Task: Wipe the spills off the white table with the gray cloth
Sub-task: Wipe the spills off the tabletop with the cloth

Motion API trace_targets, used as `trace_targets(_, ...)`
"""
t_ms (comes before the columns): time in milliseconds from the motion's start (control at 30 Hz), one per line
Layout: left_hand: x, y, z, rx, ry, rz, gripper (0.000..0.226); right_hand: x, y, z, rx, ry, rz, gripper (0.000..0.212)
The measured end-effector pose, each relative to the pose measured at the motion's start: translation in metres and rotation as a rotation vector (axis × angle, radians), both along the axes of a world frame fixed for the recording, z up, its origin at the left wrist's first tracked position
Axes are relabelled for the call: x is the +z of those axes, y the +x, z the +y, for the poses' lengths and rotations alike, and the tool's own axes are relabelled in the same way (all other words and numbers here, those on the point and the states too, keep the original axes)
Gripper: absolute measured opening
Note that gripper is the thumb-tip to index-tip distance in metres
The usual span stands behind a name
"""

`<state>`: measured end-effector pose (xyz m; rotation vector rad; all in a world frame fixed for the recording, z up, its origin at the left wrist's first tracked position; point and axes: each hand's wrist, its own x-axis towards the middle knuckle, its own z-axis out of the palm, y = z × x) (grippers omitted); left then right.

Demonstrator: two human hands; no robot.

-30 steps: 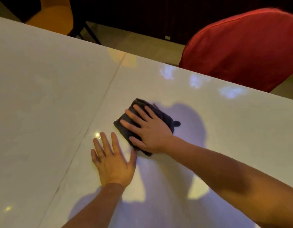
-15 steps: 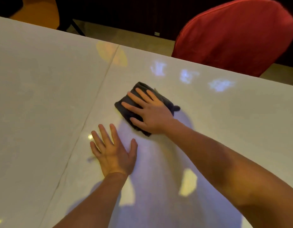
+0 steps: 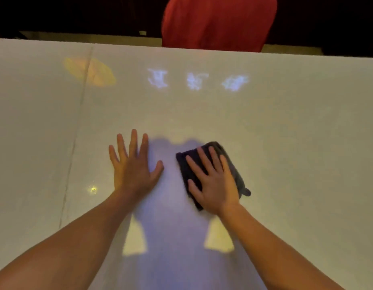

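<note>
The folded dark gray cloth (image 3: pixel 233 164) lies flat on the glossy white table (image 3: pixel 306 143), near its middle, pinned under the right hand (image 3: pixel 214 185) — fingers spread, palm pressing, not pinching. Soft and light, it will likely bunch unless pressed broadly from above. The left hand (image 3: pixel 133 166) rests open and empty beside it — bracing, apparently.

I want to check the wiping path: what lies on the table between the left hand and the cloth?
Nothing: the head view shows only bare table, in shadow, between left hand and cloth.
</note>
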<state>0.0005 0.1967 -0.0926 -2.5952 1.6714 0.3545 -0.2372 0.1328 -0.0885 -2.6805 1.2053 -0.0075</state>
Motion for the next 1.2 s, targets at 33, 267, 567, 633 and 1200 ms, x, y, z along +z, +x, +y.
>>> trace_targets(33, 0.000, 0.001, 0.000, -0.017, 0.000, 0.000, 0.090, 0.001, -0.028, -0.015, -0.144, -0.001, 0.030, 0.064)
trace_targets(267, 0.000, 0.004, -0.001, -0.373, -0.009, 0.002, 0.084, 0.009, -0.020, 0.016, -0.716, 0.038, 0.010, 0.070)
trace_targets(567, -0.005, -0.001, 0.002, -0.320, -0.016, -0.034, 0.082, 0.000, -0.133, -0.040, -0.041, -0.087, -0.082, 0.058)
trace_targets(633, -0.005, -0.002, 0.003, -0.301, -0.012, -0.042, 0.080, 0.004, -0.161, -0.073, -0.651, -0.039, 0.045, 0.065)
trace_targets(1200, 0.058, -0.261, 0.031, 0.466, -0.045, 0.401, 0.057, 0.044, -0.178, 0.029, 0.059, 0.468, 0.030, 0.056)
